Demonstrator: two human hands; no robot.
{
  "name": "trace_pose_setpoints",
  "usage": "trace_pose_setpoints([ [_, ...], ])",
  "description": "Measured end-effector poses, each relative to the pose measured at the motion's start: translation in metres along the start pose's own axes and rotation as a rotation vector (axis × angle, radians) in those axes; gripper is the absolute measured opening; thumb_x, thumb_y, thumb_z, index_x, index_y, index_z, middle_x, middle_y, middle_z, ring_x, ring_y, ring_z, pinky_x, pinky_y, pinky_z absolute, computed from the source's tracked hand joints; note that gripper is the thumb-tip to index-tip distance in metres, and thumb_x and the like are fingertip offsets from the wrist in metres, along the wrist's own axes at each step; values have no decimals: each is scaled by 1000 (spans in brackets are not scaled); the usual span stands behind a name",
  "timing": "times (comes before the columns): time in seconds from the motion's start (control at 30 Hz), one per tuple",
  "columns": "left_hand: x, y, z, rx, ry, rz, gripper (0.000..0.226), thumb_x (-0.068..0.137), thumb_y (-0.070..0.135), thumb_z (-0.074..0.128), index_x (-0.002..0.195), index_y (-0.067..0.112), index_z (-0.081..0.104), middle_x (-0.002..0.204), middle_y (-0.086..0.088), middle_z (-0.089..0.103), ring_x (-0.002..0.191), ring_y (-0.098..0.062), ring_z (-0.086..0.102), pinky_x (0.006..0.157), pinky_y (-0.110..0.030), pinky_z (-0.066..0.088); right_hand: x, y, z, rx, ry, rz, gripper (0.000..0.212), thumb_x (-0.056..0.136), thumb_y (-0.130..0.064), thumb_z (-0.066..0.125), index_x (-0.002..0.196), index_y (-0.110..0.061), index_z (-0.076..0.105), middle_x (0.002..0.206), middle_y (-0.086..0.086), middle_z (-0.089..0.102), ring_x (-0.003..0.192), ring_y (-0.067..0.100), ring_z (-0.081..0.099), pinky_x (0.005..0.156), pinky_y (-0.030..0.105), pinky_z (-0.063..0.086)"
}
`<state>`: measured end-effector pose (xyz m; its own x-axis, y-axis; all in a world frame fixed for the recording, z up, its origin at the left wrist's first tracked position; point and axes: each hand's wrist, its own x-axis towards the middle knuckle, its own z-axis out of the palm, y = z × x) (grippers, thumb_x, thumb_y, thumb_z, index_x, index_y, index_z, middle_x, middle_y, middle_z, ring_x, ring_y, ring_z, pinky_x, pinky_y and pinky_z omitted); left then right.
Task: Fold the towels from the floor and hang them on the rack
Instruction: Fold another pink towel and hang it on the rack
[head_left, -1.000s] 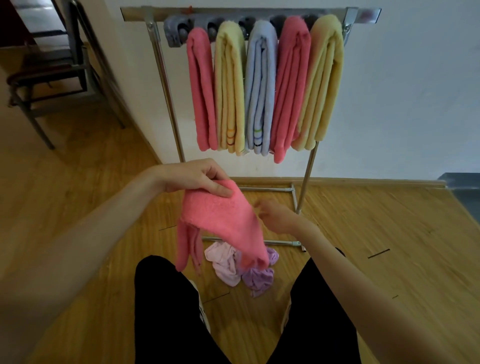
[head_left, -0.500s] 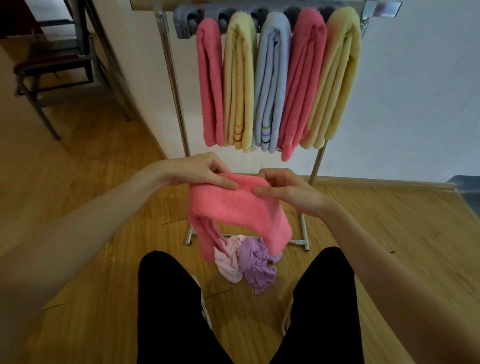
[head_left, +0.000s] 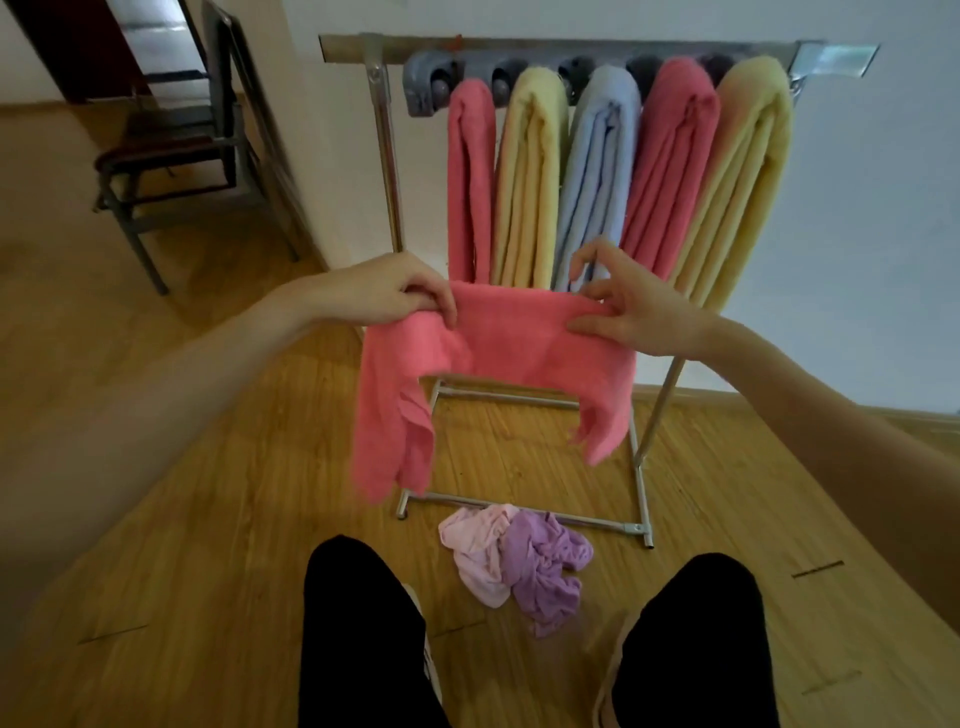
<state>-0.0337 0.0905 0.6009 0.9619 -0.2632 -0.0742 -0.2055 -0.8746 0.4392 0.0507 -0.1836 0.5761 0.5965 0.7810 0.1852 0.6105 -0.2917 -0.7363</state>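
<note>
I hold a pink towel (head_left: 506, 340) stretched between both hands in front of the rack (head_left: 382, 156). My left hand (head_left: 387, 291) grips its upper left edge; my right hand (head_left: 631, 306) pinches the upper right edge. Both ends of the towel hang down loosely. Several folded towels hang on the rack: pink (head_left: 470, 176), yellow (head_left: 530, 176), light blue (head_left: 597, 171), pink (head_left: 670, 161), yellow (head_left: 737, 171). On the floor by the rack's base lie a crumpled light pink towel (head_left: 478, 545) and a purple towel (head_left: 543, 566).
The rack's metal base bars (head_left: 519, 512) sit on the wooden floor just beyond the crumpled towels. My legs in black trousers (head_left: 358, 639) stand on either side of them. A dark metal chair (head_left: 171, 156) stands at the back left beside the white wall (head_left: 857, 208).
My right hand took hold of the pink towel, and both hands moved apart and upward, spreading it flat. The view shifted closer to the rack.
</note>
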Motion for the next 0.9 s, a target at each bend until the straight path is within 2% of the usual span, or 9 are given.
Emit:
trace_pose_setpoints([
  [0.07, 5, -8, -15, 83, 23, -19, 22, 93, 12, 58, 109, 20, 70, 112, 8, 65, 103, 2, 57, 99, -21, 42, 17, -13, -8, -126, -75, -120, 36, 87, 2, 61, 116, -11, 45, 107, -17, 53, 83, -1, 59, 70, 11, 48],
  [0.13, 11, -11, -33, 154, 36, -21, 36, 86, 19, 67, 123, 19, 62, 122, 5, 59, 113, -11, 54, 99, -29, 44, 36, -20, -17, -271, -123, -204, 38, 88, 5, 57, 120, -14, 54, 113, -27, 52, 98, -4, 54, 84, 9, 45],
  [0.33, 33, -13, -87, 295, 261, 17, 63, 80, 14, 74, 137, 17, 48, 134, -3, 52, 117, -19, 50, 89, -26, 40, 99, -34, -56, -496, -62, -189, 40, 86, 13, 49, 111, -10, 69, 118, -3, 64, 111, 9, 57, 100, 18, 41],
  [0.43, 50, -21, -118, 351, 465, 74, 62, 74, 9, 75, 132, 14, 53, 132, -6, 56, 116, -22, 53, 89, -24, 37, 131, -48, -75, -502, 124, -222, 39, 83, 12, 50, 107, -9, 71, 115, 2, 68, 105, 11, 62, 97, 22, 45],
  [0.5, 63, -28, -136, 385, 586, 114, 59, 70, 4, 71, 127, 12, 58, 126, -7, 61, 113, -24, 56, 87, -23, 37, 151, -56, -86, -527, 235, -223, 41, 80, 13, 49, 105, -9, 73, 108, 5, 70, 90, 3, 60, 84, 7, 43],
  [0.57, 79, -34, -150, 430, 670, 123, 57, 67, 1, 65, 123, 11, 60, 119, -11, 65, 107, -28, 59, 85, -26, 40, 169, -66, -92, -553, 349, -181, 43, 77, 13, 46, 105, -7, 73, 107, 8, 70, 88, 8, 59, 76, 2, 37],
  [0.73, 120, -49, -165, 524, 712, 45, 59, 67, -4, 59, 124, 11, 56, 113, -17, 60, 104, -36, 56, 84, -41, 44, 209, -71, -86, -559, 575, -4, 39, 79, 4, 46, 108, -3, 71, 118, 14, 66, 115, 28, 56, 94, 22, 35],
  [0.83, 133, -51, -159, 544, 711, 48, 59, 71, -4, 58, 129, 6, 51, 111, -22, 55, 102, -39, 54, 81, -42, 41, 223, -65, -67, -648, 610, 48, 30, 81, -14, 61, 109, -3, 65, 119, 17, 58, 105, 34, 58, 83, 32, 42],
  [0.9, 140, -53, -150, 549, 730, 94, 61, 74, -3, 57, 133, 8, 48, 108, -21, 54, 97, -38, 54, 75, -42, 41, 225, -60, -49, -741, 609, 83, 31, 86, -13, 61, 114, -2, 55, 125, 16, 44, 96, 35, 57, 70, 36, 41],
])
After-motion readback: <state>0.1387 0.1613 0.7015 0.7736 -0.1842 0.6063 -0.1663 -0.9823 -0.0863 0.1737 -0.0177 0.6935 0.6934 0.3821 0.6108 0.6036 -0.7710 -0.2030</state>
